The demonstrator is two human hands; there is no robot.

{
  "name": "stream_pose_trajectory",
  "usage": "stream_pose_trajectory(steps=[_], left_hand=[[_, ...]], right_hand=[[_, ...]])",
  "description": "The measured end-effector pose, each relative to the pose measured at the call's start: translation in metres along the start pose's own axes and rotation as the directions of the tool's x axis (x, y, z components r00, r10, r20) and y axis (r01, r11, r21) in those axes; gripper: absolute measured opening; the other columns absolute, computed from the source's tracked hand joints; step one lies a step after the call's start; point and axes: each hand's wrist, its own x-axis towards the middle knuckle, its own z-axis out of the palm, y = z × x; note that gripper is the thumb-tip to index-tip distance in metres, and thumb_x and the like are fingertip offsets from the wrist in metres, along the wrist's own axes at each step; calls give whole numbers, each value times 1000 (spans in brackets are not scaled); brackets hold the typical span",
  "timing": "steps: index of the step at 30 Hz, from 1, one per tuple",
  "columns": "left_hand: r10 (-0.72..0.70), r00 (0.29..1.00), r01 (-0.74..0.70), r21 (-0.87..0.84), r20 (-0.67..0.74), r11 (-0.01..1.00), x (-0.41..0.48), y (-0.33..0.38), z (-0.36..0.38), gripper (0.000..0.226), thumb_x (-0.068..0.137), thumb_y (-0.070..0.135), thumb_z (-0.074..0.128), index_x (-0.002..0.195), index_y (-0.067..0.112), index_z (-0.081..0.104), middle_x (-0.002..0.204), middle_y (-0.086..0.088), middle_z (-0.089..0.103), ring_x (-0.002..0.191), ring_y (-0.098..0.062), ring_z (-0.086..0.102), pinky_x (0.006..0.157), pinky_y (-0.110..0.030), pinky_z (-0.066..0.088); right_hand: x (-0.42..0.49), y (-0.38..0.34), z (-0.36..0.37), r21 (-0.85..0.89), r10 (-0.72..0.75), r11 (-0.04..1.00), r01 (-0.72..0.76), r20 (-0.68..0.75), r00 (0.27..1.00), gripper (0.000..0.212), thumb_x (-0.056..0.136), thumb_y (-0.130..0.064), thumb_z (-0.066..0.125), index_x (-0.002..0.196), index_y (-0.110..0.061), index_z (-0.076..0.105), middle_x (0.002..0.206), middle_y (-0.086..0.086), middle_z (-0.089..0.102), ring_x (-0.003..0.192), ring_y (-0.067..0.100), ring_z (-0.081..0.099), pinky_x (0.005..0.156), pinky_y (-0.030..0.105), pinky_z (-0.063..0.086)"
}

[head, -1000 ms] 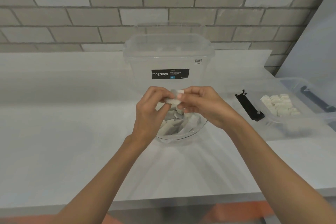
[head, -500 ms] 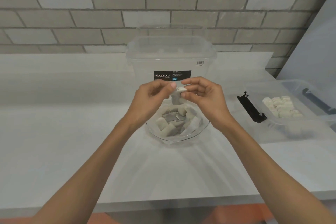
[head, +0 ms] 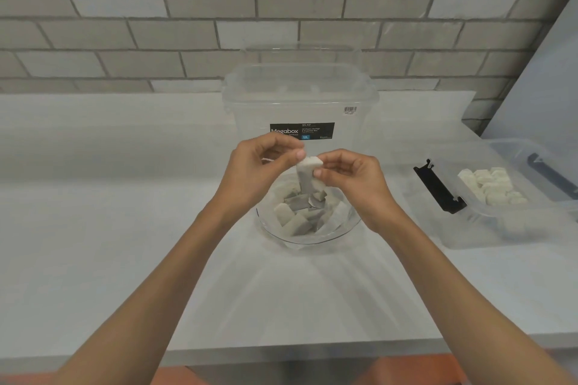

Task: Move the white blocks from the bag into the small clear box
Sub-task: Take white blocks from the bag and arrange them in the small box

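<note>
Plain workroom: grey brick wall (head: 281, 9), white counter (head: 93, 228).

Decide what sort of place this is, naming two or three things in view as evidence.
Probably a plain workroom or test bench, not a home: a bare grey brick wall, a plain white worktop, and a labelled clear storage tub.

I logged 2 hands: left hand (head: 250, 172), right hand (head: 353, 180) | 1 raised white block (head: 305, 173) | 1 bag (head: 312, 242), its blocks (head: 294, 219) uncountable | 1 large tub (head: 297, 97) | 1 small clear box (head: 469, 237), block pile (head: 491, 184) uncountable | 2 black latches (head: 438, 189)
</note>
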Motion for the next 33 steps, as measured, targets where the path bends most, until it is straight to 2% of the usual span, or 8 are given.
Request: stream_pose_trajectory(steps=[4,8,11,16,22,27,30,33], left_hand=[[-118,987,122,-32,110,992,-2,-8,0,38,78,23,78,114,21,66,97,-2,74,90,-14,69,86,-23,53],[-85,994,92,-106,62,990,-2,-6,3,24,78,4,77,99,10,70,87,-9,72,79,-13,70,81,-23,56],[-47,998,50,-78,47,996,0,-5,3,21,77,1,77,95,9,70,87,-11,72,79,-14,68,80,-25,56],[-25,999,31,-130,48,991,-1,3,2,34,80,11,77,111,13,64,90,-9,74,85,-17,71,83,-24,56],[54,997,-61,-135,-52,989,-1,1,0,13,84,6,73,89,11,61,81,0,70,79,-16,68,84,-35,56],[53,999,-52,-96,5,994,-3,0,-1,14,78,13,78,92,13,73,89,-7,74,86,-23,71,85,-36,57],[8,1000,-8,-48,-15,999,-2,-7,-2,9,79,15,78,87,17,76,87,-2,75,84,-17,71,87,-35,56],[-37,998,39,51,-42,998,-3,-15,-4,4,82,17,75,83,21,76,87,4,74,85,-10,70,87,-28,54]], right_hand=[[0,1,1,44,-11,999,10,4,1000,16,82,6,67,92,-7,69,83,5,71,75,10,65,72,19,52],[-2,-2,2,32,15,999,-16,38,999,13,87,-5,66,99,-6,71,89,10,71,80,13,65,72,22,51],[-1,-7,4,-14,-27,1000,27,14,1000,9,87,-13,68,93,-10,74,88,5,73,81,11,65,73,23,49],[0,-11,6,12,-94,995,95,-33,995,8,83,-10,72,91,-11,74,90,4,74,85,14,68,78,21,51],[2,-9,7,21,-68,997,69,-25,997,36,80,-4,74,113,-15,64,83,4,75,81,15,70,80,23,53],[3,-9,11,55,-99,993,100,-23,995,32,81,-3,73,110,-11,62,87,11,74,86,20,70,80,24,53],[4,-7,13,63,-93,994,94,-8,996,29,81,-2,72,108,-8,63,88,13,73,86,19,69,80,23,53],[9,6,12,-41,-8,999,9,30,1000,22,82,-3,72,102,-12,66,80,4,72,73,9,66,69,16,49]])
